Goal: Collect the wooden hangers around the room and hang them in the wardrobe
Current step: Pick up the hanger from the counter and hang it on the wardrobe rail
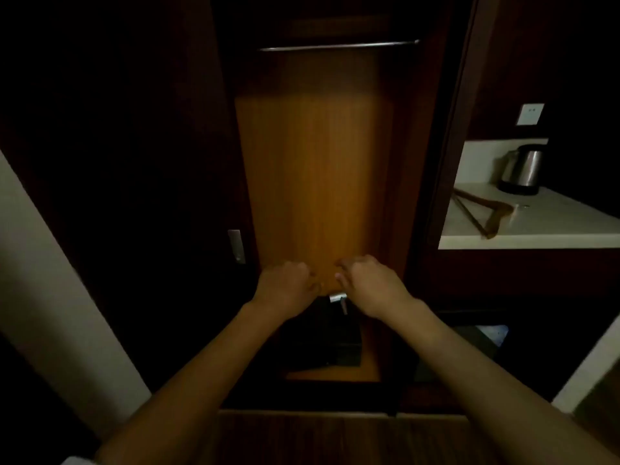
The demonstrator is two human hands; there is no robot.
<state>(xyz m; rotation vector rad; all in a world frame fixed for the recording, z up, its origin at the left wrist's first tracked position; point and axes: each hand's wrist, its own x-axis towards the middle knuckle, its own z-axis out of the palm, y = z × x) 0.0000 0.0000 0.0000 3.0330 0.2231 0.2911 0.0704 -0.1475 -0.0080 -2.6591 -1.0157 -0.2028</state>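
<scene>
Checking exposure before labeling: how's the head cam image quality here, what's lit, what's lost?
Head view: very dim; only the wardrobe back panel glows orange, lit mid-height, with its top shadowed under the rail. Left side is near black. The white counter is brighter, so the kettle and wooden hanger read, softly. Left hand and right hand are slightly blurred. Wide-angle bends the edges.

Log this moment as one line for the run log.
wardrobe open | rail bare | left hand empty, curled | right hand empty, curled | wooden hanger on counter beside kettle
</scene>
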